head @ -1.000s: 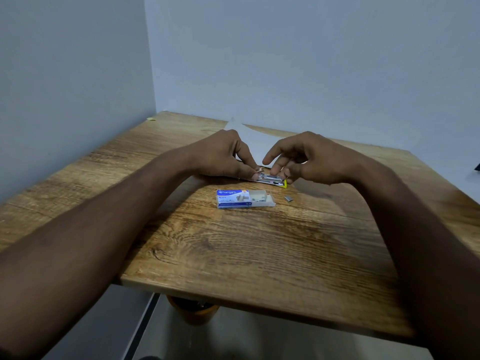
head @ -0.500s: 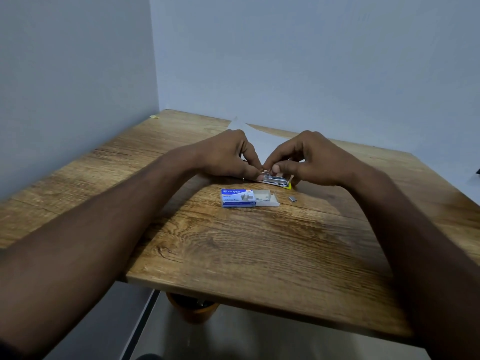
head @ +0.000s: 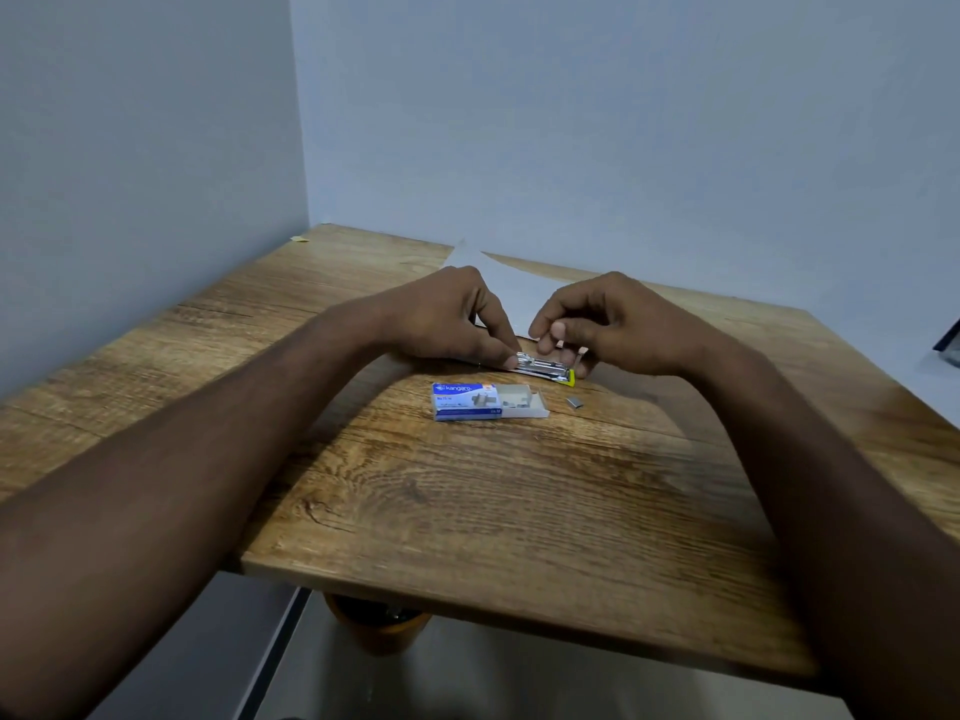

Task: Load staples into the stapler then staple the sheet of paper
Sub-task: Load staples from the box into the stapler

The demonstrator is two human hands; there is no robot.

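Stapler (head: 540,367) lies between left hand (head: 447,319) and right hand (head: 618,324).

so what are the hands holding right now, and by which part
Both hold the small silver stapler with a yellow end: the left hand pinches its left tip, the right hand grips the yellow end.

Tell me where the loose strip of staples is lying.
The loose strip of staples lies on the table, just right of the open staple box, near the stapler.
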